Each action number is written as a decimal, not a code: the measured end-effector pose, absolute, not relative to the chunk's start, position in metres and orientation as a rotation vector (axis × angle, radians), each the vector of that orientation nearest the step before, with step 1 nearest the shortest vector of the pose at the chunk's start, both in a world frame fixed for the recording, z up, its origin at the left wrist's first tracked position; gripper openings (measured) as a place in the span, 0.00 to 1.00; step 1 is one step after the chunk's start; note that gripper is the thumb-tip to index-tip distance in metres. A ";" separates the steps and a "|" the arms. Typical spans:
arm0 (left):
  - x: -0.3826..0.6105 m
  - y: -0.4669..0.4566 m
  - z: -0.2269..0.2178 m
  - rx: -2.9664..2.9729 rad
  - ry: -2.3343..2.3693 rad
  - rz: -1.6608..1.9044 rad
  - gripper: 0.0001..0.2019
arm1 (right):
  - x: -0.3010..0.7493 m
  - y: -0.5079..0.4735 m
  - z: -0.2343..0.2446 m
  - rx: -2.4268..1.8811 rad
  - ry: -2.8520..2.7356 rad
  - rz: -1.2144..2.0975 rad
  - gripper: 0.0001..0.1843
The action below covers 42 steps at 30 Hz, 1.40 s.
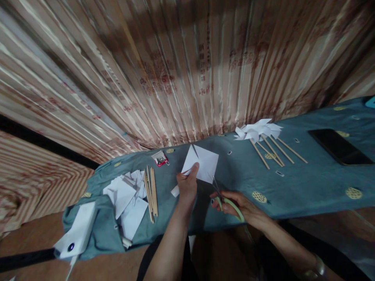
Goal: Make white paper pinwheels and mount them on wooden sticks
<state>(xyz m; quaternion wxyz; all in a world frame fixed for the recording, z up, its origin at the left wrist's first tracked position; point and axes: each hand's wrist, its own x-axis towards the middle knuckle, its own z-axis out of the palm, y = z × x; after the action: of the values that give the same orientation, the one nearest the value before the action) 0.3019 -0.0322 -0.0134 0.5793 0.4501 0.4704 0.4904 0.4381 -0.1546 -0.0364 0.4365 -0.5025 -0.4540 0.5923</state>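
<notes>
My left hand (188,180) grips a square sheet of white paper (208,158) by its left side, thumb on top. A slit runs inward from the sheet's top corner, and another line shows near its lower right corner. In my right hand (234,201) is a pair of scissors (233,208) with light green handles. Their blades point up and left, at the sheet's lower right corner; whether they touch the paper I cannot tell. A small white scrap (175,191) lies just left of my left wrist.
Wooden sticks (151,191) lie beside a pile of white paper pieces (124,195) on the left. A small red-and-white box (160,159) sits behind them. Several paper pinwheels (259,130) on sticks and a black phone (340,146) rest on the right. A white device (77,230) stands far left.
</notes>
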 end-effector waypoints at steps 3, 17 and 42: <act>0.304 -0.038 -0.012 1.121 1.117 1.089 0.19 | 0.438 -0.154 -0.034 -1.244 -1.088 1.509 0.34; 0.300 -0.037 -0.005 1.134 1.090 1.111 0.18 | 0.433 -0.153 -0.037 -1.236 -1.037 1.570 0.32; 0.300 -0.038 -0.006 1.171 1.093 1.087 0.19 | 0.433 -0.152 -0.037 -1.226 -1.015 1.575 0.30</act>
<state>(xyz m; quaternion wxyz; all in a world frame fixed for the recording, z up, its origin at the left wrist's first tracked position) 0.2995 -0.0379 -0.0063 0.5671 0.4982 0.4651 0.4626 0.4329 -0.1520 -0.0365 0.4361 -0.4927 -0.4081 0.6329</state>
